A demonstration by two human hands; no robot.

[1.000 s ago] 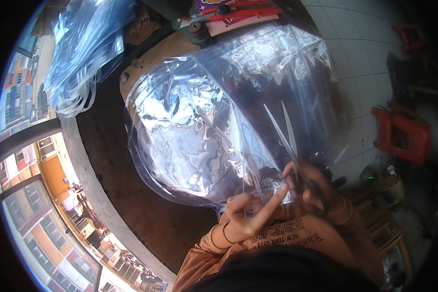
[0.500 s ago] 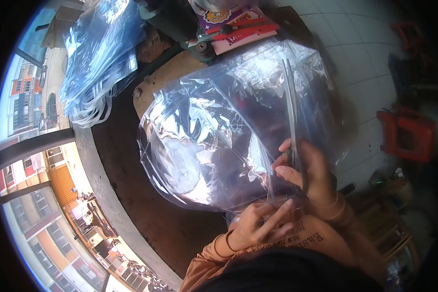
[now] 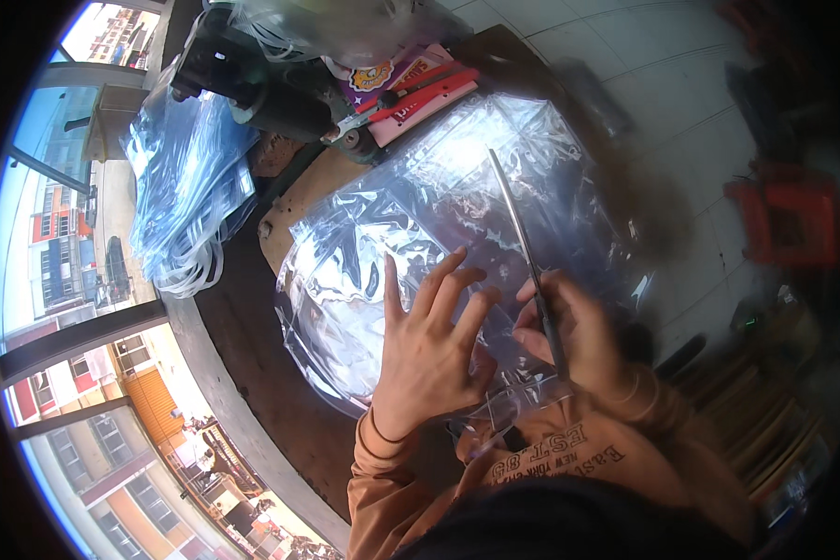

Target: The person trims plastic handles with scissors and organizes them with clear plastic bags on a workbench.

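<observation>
A large clear plastic bag (image 3: 411,224) lies crumpled and shiny on a dark worktop (image 3: 243,373). My left hand (image 3: 429,350) presses flat on its near part with the fingers spread. My right hand (image 3: 579,336) grips a pair of long scissors (image 3: 523,243). The blades are together and point away from me across the bag. Both orange sleeves come in from the lower edge.
A stack of clear plastic bags (image 3: 182,177) lies at the far left by the window. A dark machine (image 3: 252,79) and red-handled tools (image 3: 420,89) on a pink card sit at the back. A red stool (image 3: 793,219) stands on the tiled floor to the right.
My left hand moved up from the bag's near edge and spread flat on it. The scissors' blades went from apart to together and now lie along the bag.
</observation>
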